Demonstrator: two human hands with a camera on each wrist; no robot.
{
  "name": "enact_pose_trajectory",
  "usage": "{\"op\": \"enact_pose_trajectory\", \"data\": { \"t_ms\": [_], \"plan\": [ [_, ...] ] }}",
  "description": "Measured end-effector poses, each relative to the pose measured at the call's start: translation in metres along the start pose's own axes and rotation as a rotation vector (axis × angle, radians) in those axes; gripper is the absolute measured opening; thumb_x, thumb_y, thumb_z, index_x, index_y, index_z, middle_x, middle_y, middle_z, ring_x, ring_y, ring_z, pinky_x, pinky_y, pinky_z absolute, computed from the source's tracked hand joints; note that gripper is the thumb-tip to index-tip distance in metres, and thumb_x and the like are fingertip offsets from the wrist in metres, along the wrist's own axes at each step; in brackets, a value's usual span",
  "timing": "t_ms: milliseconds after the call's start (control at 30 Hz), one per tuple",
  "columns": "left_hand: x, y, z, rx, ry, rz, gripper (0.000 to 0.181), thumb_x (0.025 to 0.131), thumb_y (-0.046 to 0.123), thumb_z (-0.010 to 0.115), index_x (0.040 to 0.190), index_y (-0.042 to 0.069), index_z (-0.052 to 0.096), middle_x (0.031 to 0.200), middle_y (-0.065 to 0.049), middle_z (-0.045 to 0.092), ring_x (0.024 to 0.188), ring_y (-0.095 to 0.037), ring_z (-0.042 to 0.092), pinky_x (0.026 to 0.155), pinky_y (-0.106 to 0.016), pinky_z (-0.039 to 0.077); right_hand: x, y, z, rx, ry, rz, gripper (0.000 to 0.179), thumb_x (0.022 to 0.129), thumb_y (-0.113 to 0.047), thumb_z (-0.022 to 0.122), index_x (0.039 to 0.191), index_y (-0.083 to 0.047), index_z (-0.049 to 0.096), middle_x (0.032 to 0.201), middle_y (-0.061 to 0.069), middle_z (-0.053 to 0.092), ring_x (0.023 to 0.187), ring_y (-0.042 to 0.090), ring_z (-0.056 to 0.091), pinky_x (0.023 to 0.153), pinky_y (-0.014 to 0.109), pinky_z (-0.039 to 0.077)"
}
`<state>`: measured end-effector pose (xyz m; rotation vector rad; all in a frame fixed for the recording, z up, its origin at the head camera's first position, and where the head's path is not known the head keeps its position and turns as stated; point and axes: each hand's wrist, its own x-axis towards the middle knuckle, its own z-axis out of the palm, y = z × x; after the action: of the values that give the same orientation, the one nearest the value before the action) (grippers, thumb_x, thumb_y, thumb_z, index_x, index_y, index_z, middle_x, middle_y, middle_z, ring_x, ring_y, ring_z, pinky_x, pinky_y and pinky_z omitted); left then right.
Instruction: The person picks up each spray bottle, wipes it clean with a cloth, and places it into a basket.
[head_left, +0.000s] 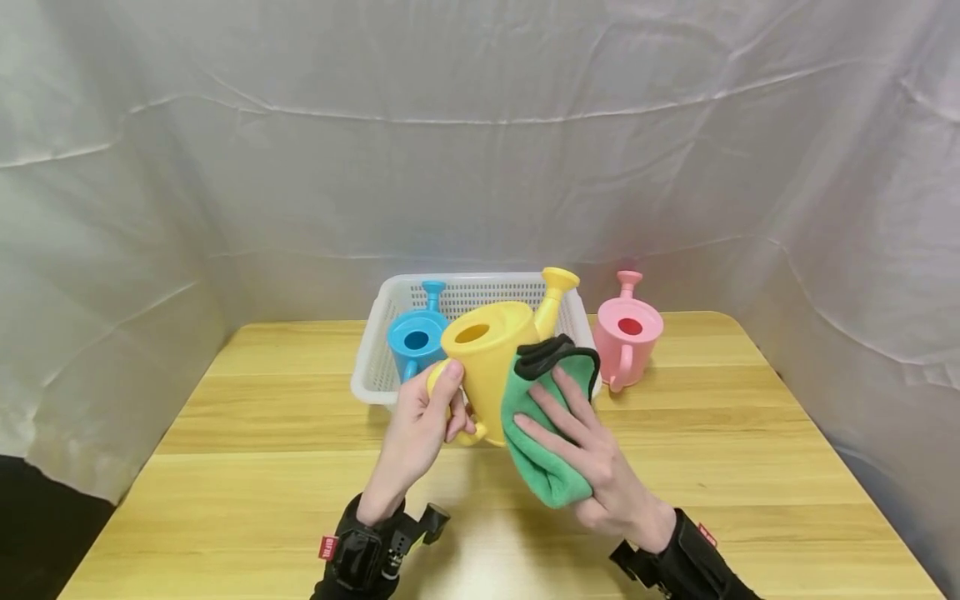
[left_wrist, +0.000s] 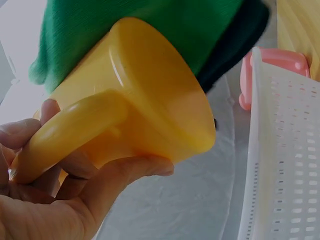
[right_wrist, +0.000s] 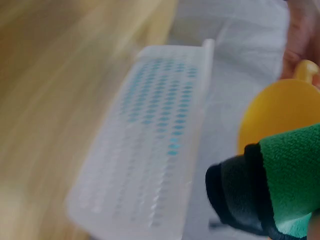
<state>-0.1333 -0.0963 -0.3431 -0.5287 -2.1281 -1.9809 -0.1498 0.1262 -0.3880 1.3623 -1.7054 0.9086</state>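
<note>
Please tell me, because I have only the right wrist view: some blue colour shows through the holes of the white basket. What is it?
Observer: It is a blue watering can, which stands inside the white basket.
Operator: Thank you. Is some other object near the basket, outside of it?
Observer: Yes, a pink watering can stands on the table, just right of the basket in the head view.
Operator: And the yellow can, where is its spout? I cannot see it.
Observer: The spout rises from the side away from the left hand.
</note>
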Motion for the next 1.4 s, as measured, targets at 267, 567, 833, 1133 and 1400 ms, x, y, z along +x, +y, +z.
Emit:
{"op": "enact_pose_trajectory", "data": {
  "t_ms": [267, 567, 833, 1133, 1400],
  "plan": [
    [-0.001, 0.001, 0.002, -0.002, 0.016, -0.013, 0.044, 0.111, 0.023, 0.036, 0.075, -0.001, 0.046, 0.048, -0.014, 0.041, 0.05, -0.012, 0.055, 0.059, -0.03, 0.057, 0.024, 0.009, -0.001, 0.195, 0.05, 0.121, 0.046, 0.103, -0.013, 0.035, 0.144, -0.003, 0.052, 0.163, 0.015, 0.035, 0.156, 0.038, 0.021, 0.129, 0.049, 0.013],
    [0.0, -0.001, -0.002, -0.034, 0.094, 0.001, 0.048, 0.111, 0.024, 0.036, 0.072, -0.003, 0.043, 0.047, -0.011, 0.038, 0.046, -0.02, 0.048, 0.061, -0.028, 0.057, 0.009, 0.005, 0.0, 0.096, 0.024, 0.042, 0.071, 0.072, 0.002, 0.037, 0.141, 0.001, 0.055, 0.161, 0.018, 0.037, 0.155, 0.04, 0.023, 0.128, 0.049, 0.016],
    [0.0, -0.001, 0.0, -0.026, 0.071, 0.013, 0.047, 0.111, 0.023, 0.036, 0.072, -0.002, 0.044, 0.047, -0.012, 0.038, 0.047, -0.018, 0.051, 0.06, -0.029, 0.057, -0.011, -0.006, 0.001, -0.14, -0.06, -0.049, 0.078, 0.058, -0.012, 0.042, 0.132, -0.003, 0.064, 0.158, 0.015, 0.043, 0.154, 0.039, 0.025, 0.128, 0.048, 0.016],
    [0.001, -0.005, 0.005, 0.024, 0.075, 0.062, 0.042, 0.111, 0.019, 0.036, 0.076, -0.001, 0.047, 0.048, -0.008, 0.041, 0.046, -0.018, 0.045, 0.051, -0.028, 0.047, 0.003, -0.018, 0.012, -0.329, -0.158, 0.009, 0.081, 0.054, -0.008, 0.045, 0.133, -0.01, 0.064, 0.158, 0.006, 0.045, 0.154, 0.034, 0.027, 0.128, 0.052, 0.013],
    [0.002, -0.002, 0.001, -0.019, 0.09, 0.043, 0.044, 0.111, 0.02, 0.035, 0.074, -0.002, 0.044, 0.047, -0.009, 0.038, 0.046, -0.014, 0.046, 0.057, -0.028, 0.054, -0.01, -0.017, 0.01, -0.333, -0.19, -0.01, 0.084, 0.052, -0.008, 0.044, 0.133, -0.011, 0.063, 0.142, 0.011, 0.059, 0.155, 0.033, 0.027, 0.128, 0.051, 0.013]
  ]
}}
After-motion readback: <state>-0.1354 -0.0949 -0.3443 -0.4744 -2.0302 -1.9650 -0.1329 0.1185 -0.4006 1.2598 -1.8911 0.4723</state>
